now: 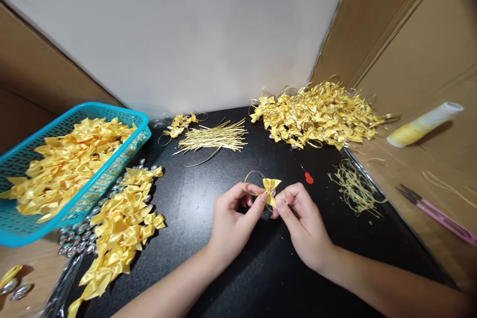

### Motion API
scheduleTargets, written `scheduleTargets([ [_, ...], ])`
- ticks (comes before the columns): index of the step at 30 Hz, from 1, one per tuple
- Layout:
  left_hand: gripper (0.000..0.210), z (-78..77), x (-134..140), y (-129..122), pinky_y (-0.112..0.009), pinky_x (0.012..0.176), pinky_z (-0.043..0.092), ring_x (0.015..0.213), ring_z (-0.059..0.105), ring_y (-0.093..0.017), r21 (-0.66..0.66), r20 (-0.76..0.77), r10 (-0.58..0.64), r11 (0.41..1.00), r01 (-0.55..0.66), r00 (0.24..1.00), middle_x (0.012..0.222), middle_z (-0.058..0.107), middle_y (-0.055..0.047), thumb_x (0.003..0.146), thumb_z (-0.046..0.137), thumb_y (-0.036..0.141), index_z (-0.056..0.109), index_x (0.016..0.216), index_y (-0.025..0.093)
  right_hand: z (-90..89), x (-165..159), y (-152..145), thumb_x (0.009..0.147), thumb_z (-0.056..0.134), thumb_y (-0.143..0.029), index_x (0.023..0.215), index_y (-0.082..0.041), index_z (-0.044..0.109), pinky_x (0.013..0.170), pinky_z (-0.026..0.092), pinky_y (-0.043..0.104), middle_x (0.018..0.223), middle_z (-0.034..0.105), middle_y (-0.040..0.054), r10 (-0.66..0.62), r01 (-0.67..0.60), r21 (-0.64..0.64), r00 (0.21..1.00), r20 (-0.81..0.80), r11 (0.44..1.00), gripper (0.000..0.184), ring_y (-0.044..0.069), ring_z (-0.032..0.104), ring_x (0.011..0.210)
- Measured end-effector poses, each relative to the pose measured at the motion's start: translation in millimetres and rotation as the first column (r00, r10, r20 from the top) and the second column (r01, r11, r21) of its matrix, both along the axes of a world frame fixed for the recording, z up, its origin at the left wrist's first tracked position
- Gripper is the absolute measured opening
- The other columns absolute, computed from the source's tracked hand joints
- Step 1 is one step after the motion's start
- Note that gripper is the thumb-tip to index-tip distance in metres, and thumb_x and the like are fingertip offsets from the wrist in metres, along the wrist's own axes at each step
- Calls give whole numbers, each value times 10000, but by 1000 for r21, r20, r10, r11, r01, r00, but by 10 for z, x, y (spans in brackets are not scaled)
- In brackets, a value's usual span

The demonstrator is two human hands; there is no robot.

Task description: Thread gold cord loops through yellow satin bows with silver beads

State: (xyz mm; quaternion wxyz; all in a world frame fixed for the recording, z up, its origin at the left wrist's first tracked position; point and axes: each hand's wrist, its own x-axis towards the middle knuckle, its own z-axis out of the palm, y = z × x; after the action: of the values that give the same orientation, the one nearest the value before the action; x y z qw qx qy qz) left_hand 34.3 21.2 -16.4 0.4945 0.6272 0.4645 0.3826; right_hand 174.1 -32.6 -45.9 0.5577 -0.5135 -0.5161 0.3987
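Note:
Between my two hands is a yellow ribbon bow [271, 187] with a loop of thin gold cord [254, 173] arching off its left side. My left hand [238, 218] pinches the bow and cord between thumb and forefinger. Closed at the bow's lower right edge, my right hand [303, 223] has its thumb against its forefinger. A small shiny bead seems to sit at the bow's middle, partly covered by fingers. Behind the hands lies a bundle of cut gold cords [214, 136]. A red needle threader [309, 178] rests right of the bow.
A blue basket [85, 203] of yellow bows stands left, beside loose bows [121, 228] and silver bells or beads [76, 238]. Finished-looking corded bows [320, 114] are heaped at back right. Cord scraps [356, 186], pink-handled snips [439, 216] and a roll [425, 124] lie right.

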Motion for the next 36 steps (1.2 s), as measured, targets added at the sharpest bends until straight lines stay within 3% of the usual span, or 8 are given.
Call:
scheduleTargets([
  [11,141,-57,-27,-7,-225,620,430,639,544,-110,161,-78,6,987,7,997,721,662,-12,854,615,278,638,773,165,13,-10,26,960,459,-254,803,-223,384,681,450,270,709,507,-36,-33,33,-3,998,-46,999,177,115,534,673],
  [19,91,-49,-41,14,-202,612,429,624,554,-95,468,-130,7,882,55,992,665,643,2,838,630,160,649,749,156,3,-16,7,963,458,-259,800,-230,366,686,453,274,707,511,-38,-26,27,5,996,-87,1000,189,118,530,675],
  [25,74,-49,-40,22,-205,636,441,653,591,-103,529,-138,-22,844,93,990,691,667,-11,833,634,138,656,763,148,8,-44,2,957,469,-245,806,-231,376,686,466,266,716,517,-39,-38,40,18,993,-108,999,178,114,552,680],
  [28,91,-48,-26,5,-217,653,441,665,590,-112,452,-122,-42,887,94,992,694,668,-12,837,629,160,656,750,157,11,-53,6,951,479,-230,808,-229,381,683,476,253,724,522,-40,-44,47,23,992,-118,999,174,110,573,686],
  [32,121,-3,16,-22,-216,605,444,634,569,-113,74,62,-25,997,20,998,707,641,-8,842,618,270,618,788,162,-2,-49,13,947,486,-231,825,-234,383,675,493,245,739,539,-42,-47,50,18,991,-123,999,160,109,599,690],
  [34,168,29,36,-23,-204,564,432,595,545,-103,-131,168,-39,989,62,985,677,621,0,831,623,319,609,788,157,-15,-39,18,944,492,-229,831,-238,386,672,500,245,744,551,-43,-47,49,15,993,-112,999,155,111,605,688],
  [36,203,57,51,-13,-192,546,413,553,509,-89,-250,227,-66,960,124,972,615,596,12,815,639,339,619,743,150,-25,-25,24,939,499,-222,835,-239,399,671,500,244,745,561,-42,-52,54,21,996,-68,998,145,112,603,690],
])
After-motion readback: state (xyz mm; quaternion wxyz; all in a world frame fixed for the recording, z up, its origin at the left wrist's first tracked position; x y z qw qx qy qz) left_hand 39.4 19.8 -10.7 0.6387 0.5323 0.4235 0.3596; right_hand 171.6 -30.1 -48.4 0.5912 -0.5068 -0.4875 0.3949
